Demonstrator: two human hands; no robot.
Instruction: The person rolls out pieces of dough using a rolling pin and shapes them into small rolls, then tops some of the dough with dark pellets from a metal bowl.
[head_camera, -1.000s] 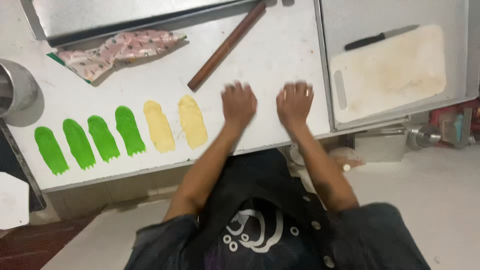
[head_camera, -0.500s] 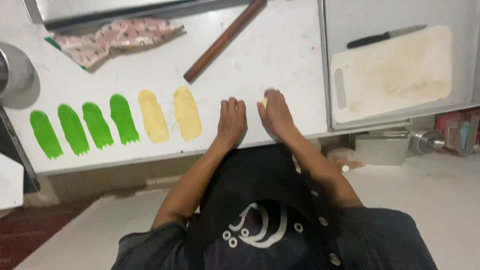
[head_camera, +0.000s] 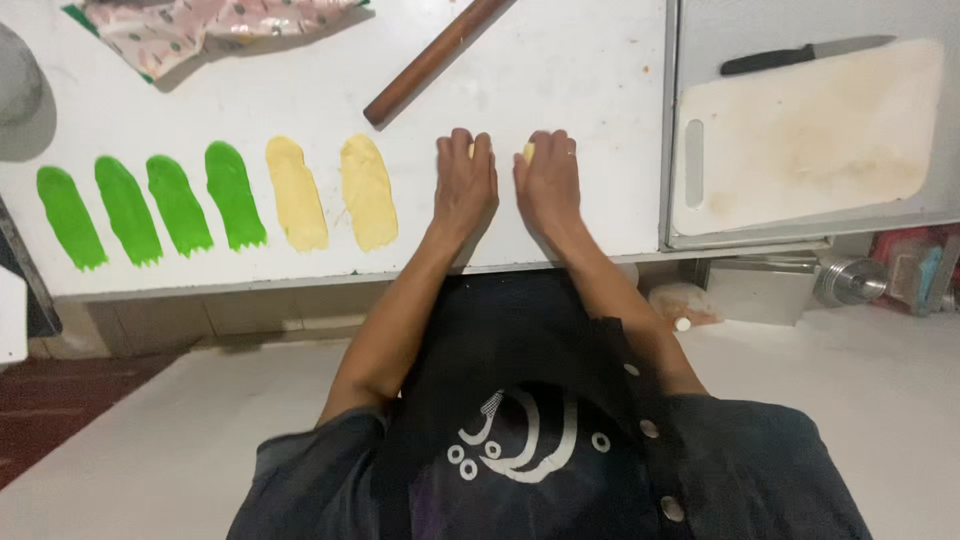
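Yellow dough (head_camera: 527, 151) shows only as a small pale bit between the two hands, at the fingertips of the right hand (head_camera: 547, 180); most of it is hidden under the palms. Both hands lie palm-down and side by side on the white table (head_camera: 560, 90), near its front edge. The left hand (head_camera: 465, 180) has its fingers (head_camera: 470, 150) stretched flat and together, pressing down; the right hand's fingers are likewise flat, with a ring on one of them. Neither hand is clenched, and whether either actually grips the dough cannot be told.

To the left of the left hand lie two flattened yellow dough strips (head_camera: 330, 192), and further left four green dough strips (head_camera: 150, 205), all in a row and apart from each other. A wooden rolling pin (head_camera: 435, 60) lies slantwise beyond the hands. A patterned cloth (head_camera: 200, 25) sits at the far left. On the right, past a seam in the table, a stained white cutting board (head_camera: 810, 135) lies with a black-handled knife (head_camera: 800, 55) just beyond it.
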